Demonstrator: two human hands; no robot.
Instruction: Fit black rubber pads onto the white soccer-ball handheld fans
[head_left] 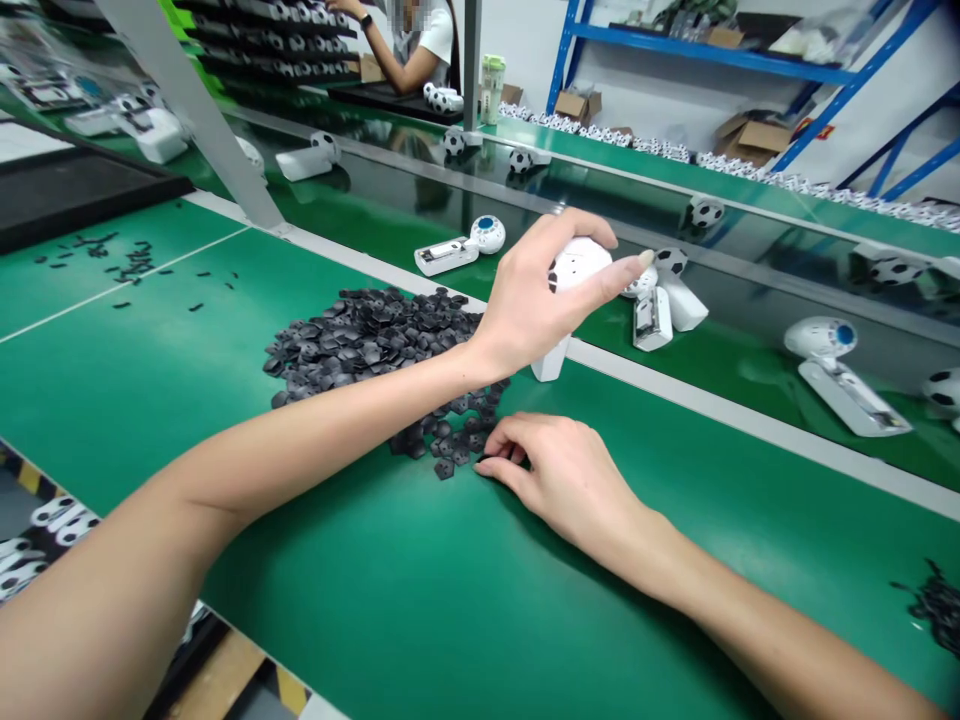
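My left hand (pixel 536 285) is wrapped round the ball-shaped head of a white device (pixel 581 265) with a few small dark marks on it. Its white handle (pixel 551 362) hangs below my palm, over the edge of the green table. Lower down, the thumb and fingertips of my right hand (pixel 562 470) are pinched together on a black pentagon piece, of which only a dark edge shows. That hand rests by the near right side of a heap of black pentagon pieces (pixel 367 335). A few loose pieces (pixel 444 467) lie just left of its fingertips.
Beyond a pale rail, a green conveyor belt (pixel 720 385) carries several white devices with football-patterned heads. Small black strips (pixel 135 262) lie far left, more black bits (pixel 937 605) at the right edge. A slanted grey post (pixel 202 120) rises left. A co-worker (pixel 416 50) sits across the belt.
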